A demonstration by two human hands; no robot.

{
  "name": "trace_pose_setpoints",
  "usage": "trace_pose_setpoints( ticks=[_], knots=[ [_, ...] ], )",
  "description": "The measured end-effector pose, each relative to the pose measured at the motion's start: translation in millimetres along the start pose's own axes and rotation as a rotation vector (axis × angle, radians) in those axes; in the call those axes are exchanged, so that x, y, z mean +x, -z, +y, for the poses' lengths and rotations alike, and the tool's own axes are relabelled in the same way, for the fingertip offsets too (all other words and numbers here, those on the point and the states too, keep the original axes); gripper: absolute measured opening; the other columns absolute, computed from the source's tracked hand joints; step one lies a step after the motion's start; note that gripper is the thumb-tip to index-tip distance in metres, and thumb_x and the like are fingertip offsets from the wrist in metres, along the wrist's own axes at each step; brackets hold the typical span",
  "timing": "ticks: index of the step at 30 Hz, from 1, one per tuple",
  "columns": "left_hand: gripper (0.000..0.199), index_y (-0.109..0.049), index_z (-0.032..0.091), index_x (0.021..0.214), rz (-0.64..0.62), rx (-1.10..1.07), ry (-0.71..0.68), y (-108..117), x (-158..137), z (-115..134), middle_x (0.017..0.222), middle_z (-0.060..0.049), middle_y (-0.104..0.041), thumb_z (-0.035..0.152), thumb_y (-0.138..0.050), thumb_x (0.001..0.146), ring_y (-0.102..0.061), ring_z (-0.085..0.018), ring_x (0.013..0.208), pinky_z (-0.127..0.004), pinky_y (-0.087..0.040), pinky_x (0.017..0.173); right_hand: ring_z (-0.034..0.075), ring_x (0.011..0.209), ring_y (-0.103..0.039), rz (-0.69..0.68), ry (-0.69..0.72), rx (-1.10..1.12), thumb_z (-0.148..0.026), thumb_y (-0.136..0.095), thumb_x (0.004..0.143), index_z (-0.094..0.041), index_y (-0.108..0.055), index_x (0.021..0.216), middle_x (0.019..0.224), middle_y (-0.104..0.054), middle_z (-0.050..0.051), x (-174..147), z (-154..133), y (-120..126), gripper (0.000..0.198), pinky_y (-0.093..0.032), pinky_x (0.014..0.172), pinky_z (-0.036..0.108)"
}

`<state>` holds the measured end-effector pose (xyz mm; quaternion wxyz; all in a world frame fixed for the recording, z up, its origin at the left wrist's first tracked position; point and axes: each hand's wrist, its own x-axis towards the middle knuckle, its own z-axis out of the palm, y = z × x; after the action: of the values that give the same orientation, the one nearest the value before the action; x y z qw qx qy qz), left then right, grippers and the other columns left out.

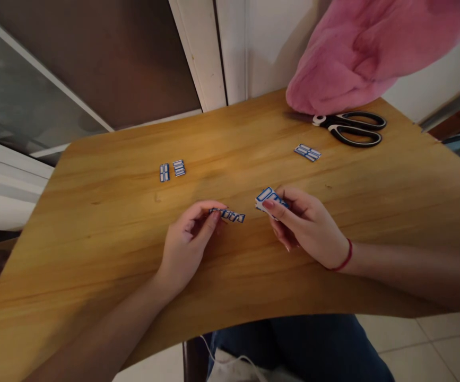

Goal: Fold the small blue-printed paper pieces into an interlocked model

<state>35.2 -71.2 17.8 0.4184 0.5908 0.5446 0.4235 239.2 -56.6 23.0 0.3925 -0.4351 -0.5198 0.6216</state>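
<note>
My left hand (190, 239) pinches a small blue-and-white label piece (233, 215) between thumb and fingers, tilted above the wooden table. In my right hand (305, 220), a stack of similar blue-bordered white label pieces (265, 195) is gripped, the thumb pressing on top. The two hands are a short distance apart. Farther back on the left lie two label pieces side by side, one label piece (164, 172) next to another label piece (179, 168). One more label piece (307, 153) rests on the table beyond my right hand.
Black-handled scissors (353, 128) lie at the back right, blades partly under a pink fluffy cloth (345, 63). The wooden table (106, 254) meets a wall and a framed panel at its far edge. A white cable (230, 362) hangs by my lap below the front edge.
</note>
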Motion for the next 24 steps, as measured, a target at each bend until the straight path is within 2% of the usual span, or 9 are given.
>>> trace_pose_setpoints(
  ticks=[5,9,12,15,18,21,24],
  knots=[
    [0.011,-0.064,0.020,0.093,-0.018,-0.018,-0.003,0.4,-1.6,3.1,0.077,0.002,-0.068,0.026,-0.057,0.088,-0.061,-0.008,0.066,-0.018,-0.049,0.065,0.004,0.041,-0.049,-0.016,0.064,0.019,-0.044,-0.055,0.087,-0.018,-0.050,0.080,0.061,-0.057,-0.003,-2.1,0.9,0.6,0.028,-0.033,0.034,0.015],
    [0.011,-0.066,0.021,0.094,-0.022,0.014,-0.020,0.6,-1.0,0.4,0.080,0.002,-0.069,0.025,-0.057,0.087,-0.062,-0.008,0.066,-0.019,-0.050,0.065,0.008,0.052,-0.057,-0.033,0.085,-0.004,-0.041,-0.057,0.087,-0.017,-0.053,0.081,0.065,-0.059,-0.001,-2.5,3.1,0.4,0.025,-0.048,0.048,0.020],
    [0.013,-0.068,0.023,0.096,-0.007,0.122,-0.053,0.6,-0.4,-2.8,0.087,0.002,-0.069,0.023,-0.058,0.087,-0.063,-0.009,0.072,-0.019,-0.050,0.067,0.011,0.062,-0.062,-0.088,0.079,-0.037,-0.040,-0.056,0.087,-0.016,-0.056,0.083,0.073,-0.063,0.002,-0.7,4.1,-0.7,0.024,-0.053,0.060,0.024],
    [0.014,-0.070,0.025,0.094,-0.017,0.265,-0.105,1.3,0.7,-5.4,0.093,0.002,-0.070,0.022,-0.059,0.086,-0.064,-0.011,0.083,-0.021,-0.050,0.073,0.012,0.071,-0.064,-0.131,0.070,-0.124,-0.040,-0.055,0.088,-0.016,-0.059,0.084,0.081,-0.066,0.004,1.0,4.9,-1.0,0.025,-0.054,0.067,0.025],
    [0.015,-0.070,0.024,0.095,-0.085,0.344,-0.145,2.5,2.2,-6.9,0.094,0.002,-0.071,0.021,-0.058,0.087,-0.063,-0.012,0.087,-0.023,-0.049,0.078,0.011,0.073,-0.063,-0.152,0.091,-0.182,-0.039,-0.055,0.088,-0.016,-0.061,0.084,0.081,-0.065,0.003,1.6,5.7,-0.3,0.024,-0.053,0.068,0.023],
    [0.015,-0.068,0.024,0.096,-0.131,0.338,-0.189,3.2,3.1,-7.3,0.096,0.001,-0.069,0.020,-0.056,0.088,-0.062,-0.012,0.089,-0.023,-0.049,0.081,0.011,0.074,-0.062,-0.154,0.106,-0.214,-0.040,-0.055,0.088,-0.017,-0.061,0.084,0.080,-0.064,0.002,1.3,6.4,0.5,0.024,-0.052,0.068,0.022],
    [0.014,-0.067,0.023,0.095,-0.138,0.311,-0.199,3.0,2.9,-6.9,0.094,-0.001,-0.066,0.020,-0.056,0.088,-0.061,-0.011,0.086,-0.022,-0.050,0.076,0.011,0.074,-0.062,-0.130,0.103,-0.238,-0.041,-0.055,0.087,-0.017,-0.061,0.084,0.079,-0.063,0.002,1.3,6.7,0.6,0.025,-0.051,0.066,0.022]
  ],
)
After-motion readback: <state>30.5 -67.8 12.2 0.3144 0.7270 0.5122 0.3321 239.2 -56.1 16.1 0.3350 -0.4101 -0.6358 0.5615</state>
